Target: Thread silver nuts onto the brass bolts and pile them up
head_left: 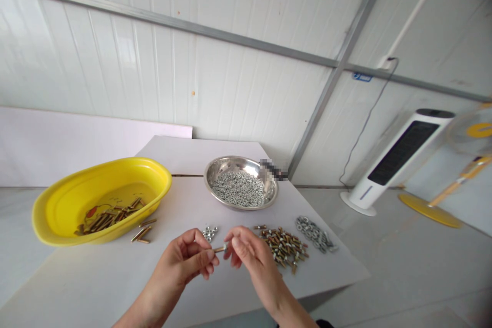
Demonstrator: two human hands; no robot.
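My left hand [186, 260] pinches a brass-coloured bolt [219, 250] between thumb and fingertips, low over the table. At the bolt's right end is a small silvery nut [225, 248], with the bent fingers of my right hand [251, 255] closed around it; those fingers partly hide it. Just behind my hands lies a small cluster of loose nuts [209, 233]. A heap of bolts with nuts on them [286, 248] spreads beside my right hand.
At the left, a yellow basin [49, 223] contains several bolts, with a few more bolts [144, 233] beside it. A steel bowl [209, 184] of nuts stands at the back. Grey metal pieces [315, 234] lie near the white table's [115, 282] right edge.
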